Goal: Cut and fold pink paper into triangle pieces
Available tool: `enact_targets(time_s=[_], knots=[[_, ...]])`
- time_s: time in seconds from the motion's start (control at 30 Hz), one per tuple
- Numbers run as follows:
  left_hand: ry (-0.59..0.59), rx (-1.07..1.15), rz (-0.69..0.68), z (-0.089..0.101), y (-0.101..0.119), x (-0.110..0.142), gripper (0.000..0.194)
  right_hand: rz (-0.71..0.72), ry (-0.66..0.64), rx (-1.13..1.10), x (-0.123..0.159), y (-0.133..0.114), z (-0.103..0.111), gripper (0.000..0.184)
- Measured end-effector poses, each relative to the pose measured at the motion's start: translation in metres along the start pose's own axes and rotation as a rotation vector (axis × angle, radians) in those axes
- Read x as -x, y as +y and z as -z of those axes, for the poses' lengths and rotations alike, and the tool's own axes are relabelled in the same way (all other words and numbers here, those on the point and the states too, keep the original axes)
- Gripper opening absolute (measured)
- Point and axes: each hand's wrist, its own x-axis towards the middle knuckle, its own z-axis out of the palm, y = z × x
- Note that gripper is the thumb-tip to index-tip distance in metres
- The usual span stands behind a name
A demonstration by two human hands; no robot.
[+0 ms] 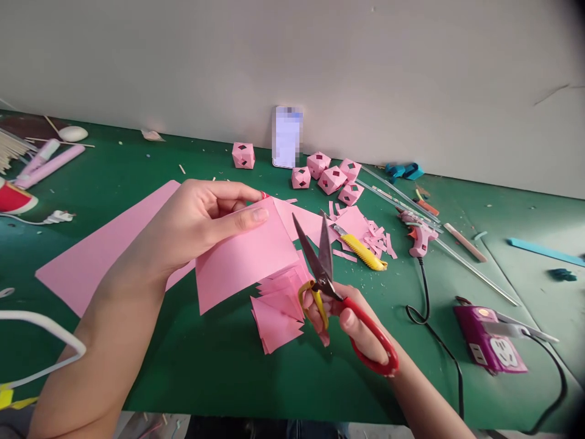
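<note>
My left hand (219, 216) pinches the upper edge of a pink paper sheet (247, 262) between thumb and fingers, holding it above the table. In my right hand (354, 323) is a pair of scissors (324, 274) with one red and one yellow handle loop. Their blades are spread and point up, just right of the sheet and apart from it. Below the sheet lies a loose pile of cut pink paper pieces (276, 323). A larger pink sheet (119, 244) rests flat under my left forearm.
Several folded pink paper balls (331, 180) sit near a phone (287, 137) leaning on the wall. Right of the scissors lie a yellow utility knife (364, 251), paper strips (377, 238), a pink glue gun (421, 238), clear rods (475, 271) and a purple power adapter (491, 344).
</note>
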Motion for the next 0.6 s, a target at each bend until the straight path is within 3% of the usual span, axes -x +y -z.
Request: enact_targets(time_s=[0.17,0.43,0.6], knots=[[-0.009,0.017,-0.044,-0.005,-0.005,0.0,0.026,-0.015,0.017,0.095,0.0,-0.003,-0.002,0.064],[-0.246,0.079,-0.012,-0.023,0.0,0.001,0.036,0.075,0.125,0.269,-0.006,-0.006,-0.005,0.057],[-0.308,0.06,-0.054,-0.032,-0.003,0.001,0.028,0.135,0.225,0.294,-0.009,0.002,-0.007,0.059]])
